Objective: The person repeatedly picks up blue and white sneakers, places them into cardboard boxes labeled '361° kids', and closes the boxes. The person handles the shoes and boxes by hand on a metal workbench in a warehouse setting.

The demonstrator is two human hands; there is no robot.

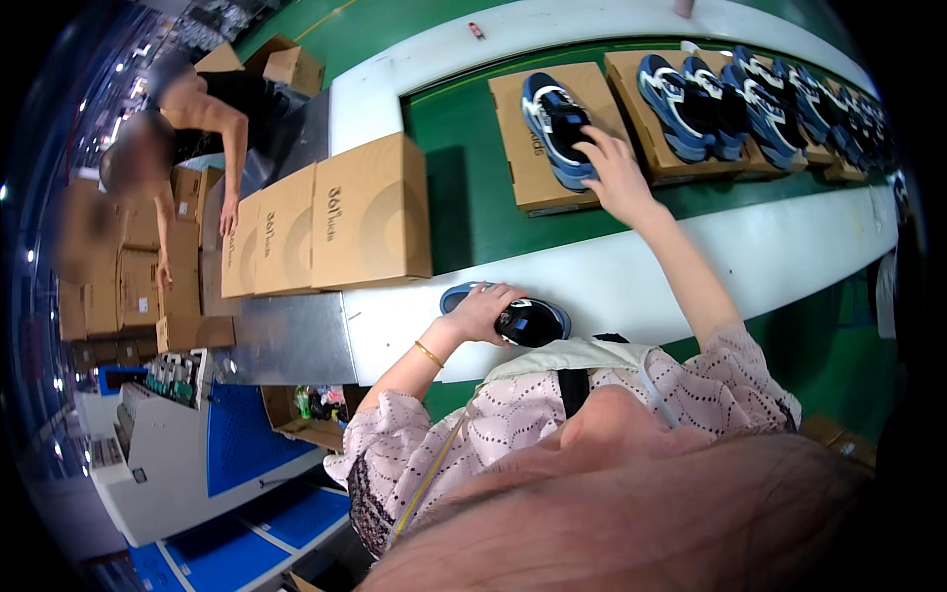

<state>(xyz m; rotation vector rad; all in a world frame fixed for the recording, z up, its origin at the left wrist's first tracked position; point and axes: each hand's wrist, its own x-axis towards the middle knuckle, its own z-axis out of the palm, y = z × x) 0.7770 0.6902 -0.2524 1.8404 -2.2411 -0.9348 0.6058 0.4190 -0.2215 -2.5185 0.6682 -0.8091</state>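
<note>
Green flooring shows beyond a pale, curving bench (789,247), whose white border encloses a green surface (493,237). Take as landmark the cardboard shoebox (595,94) on that green surface, under the right hand (621,183); the lone shoe (557,123), blue, white and black, lies on its lid. Over this shoe the right hand reaches with fingers (597,150) spread apart near the collar and heel; whether the tips press on the upper is hard to tell from this angle.

Nearer the wearer than the shoebox, on the white border, lies the near shoe (538,322), in similar blue and black. The left hand (483,311) covers its middle from above, fingers curled around it and close together, a gold bracelet (430,353) on the wrist.

Right of the shoebox runs a row of further boxes (686,175) with blue-and-white shoes (681,109) on top. Left of it stand closed cartons (370,212) side by side, reaching onto a metal tabletop (286,340). Farther left than these, a co-worker (212,109) in dark clothing stretches a hand (229,219) toward the farthest carton. Well left of the shoebox and nearer the wearer sits a grey-and-blue machine (163,493).
</note>
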